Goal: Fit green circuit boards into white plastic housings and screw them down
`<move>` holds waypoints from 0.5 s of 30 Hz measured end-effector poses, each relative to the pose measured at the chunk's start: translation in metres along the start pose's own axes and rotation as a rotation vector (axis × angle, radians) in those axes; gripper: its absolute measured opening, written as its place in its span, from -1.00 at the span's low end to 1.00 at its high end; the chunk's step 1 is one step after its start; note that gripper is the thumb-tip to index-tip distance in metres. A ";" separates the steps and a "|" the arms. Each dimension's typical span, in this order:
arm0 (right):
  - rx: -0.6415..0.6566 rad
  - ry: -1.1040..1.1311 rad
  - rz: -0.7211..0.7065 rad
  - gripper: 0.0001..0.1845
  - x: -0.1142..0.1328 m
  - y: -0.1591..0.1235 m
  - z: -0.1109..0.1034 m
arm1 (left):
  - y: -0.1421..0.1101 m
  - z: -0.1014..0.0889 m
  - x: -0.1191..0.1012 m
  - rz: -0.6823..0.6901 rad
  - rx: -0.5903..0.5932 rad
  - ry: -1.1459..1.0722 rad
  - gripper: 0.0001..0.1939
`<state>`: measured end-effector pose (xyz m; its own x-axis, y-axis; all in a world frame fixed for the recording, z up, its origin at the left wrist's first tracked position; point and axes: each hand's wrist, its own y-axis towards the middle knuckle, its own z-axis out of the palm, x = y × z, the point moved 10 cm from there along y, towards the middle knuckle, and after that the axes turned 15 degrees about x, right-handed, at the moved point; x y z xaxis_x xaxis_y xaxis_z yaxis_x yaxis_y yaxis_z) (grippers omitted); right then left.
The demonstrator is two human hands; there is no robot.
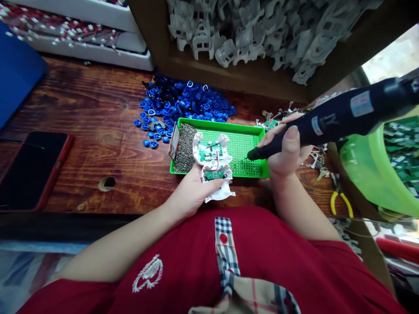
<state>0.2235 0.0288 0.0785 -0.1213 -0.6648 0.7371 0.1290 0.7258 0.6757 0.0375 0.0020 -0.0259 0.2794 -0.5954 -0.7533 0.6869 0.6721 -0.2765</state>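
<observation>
Left hand (191, 192): grip was pinching the white casing (222, 192) at its lower section, thumb on top. The casing was held over the near edge of the green tray (225, 124). Progress, as judged: partly assembled. An upper circuit board (206, 150) and a lower circuit board (213, 175) sat inside, with a red wire (218, 160) between them; the casing lay open-faced. Seated screws were too small to confirm. Right hand (288, 162): grip was wrapped round an electric screwdriver (330, 124), its tip above the tray mesh, apart from the casing.

Surface, left to right: dark wooden tabletop (98, 113) with a phone (28, 170) at the left, then a round hole (107, 183). Blue parts (183, 102) were heaped behind the tray; loose screws (187, 148) filled its left end. Yellow-handled pliers (340, 198) lay at the right, near a light green tub (363, 165) holding green boards (404, 152).

Room, left to right: white bins (108, 54) of red and white cables stood at back left; next, a cardboard box (157, 48) held many white shells (242, 30). Bright light showed at the upper right.
</observation>
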 end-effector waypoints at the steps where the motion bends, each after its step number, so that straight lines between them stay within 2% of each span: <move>1: -0.001 -0.008 0.003 -0.80 0.000 0.000 0.000 | 0.000 0.000 0.000 -0.003 0.002 0.008 -0.54; 6: 0.025 -0.017 0.006 -0.83 0.000 0.001 0.003 | -0.001 0.002 0.001 -0.041 0.004 0.058 -0.55; 11: 0.016 0.006 -0.009 -0.84 0.000 0.000 0.002 | 0.000 0.008 0.001 -0.080 0.062 0.117 -0.45; 15: -0.057 0.036 -0.055 -0.83 0.023 0.009 -0.004 | 0.000 0.009 0.001 -0.108 0.080 0.180 -0.41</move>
<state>0.2258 0.0191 0.1018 -0.0944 -0.7099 0.6980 0.1786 0.6776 0.7134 0.0440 -0.0032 -0.0213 0.0819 -0.5693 -0.8181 0.7592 0.5674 -0.3188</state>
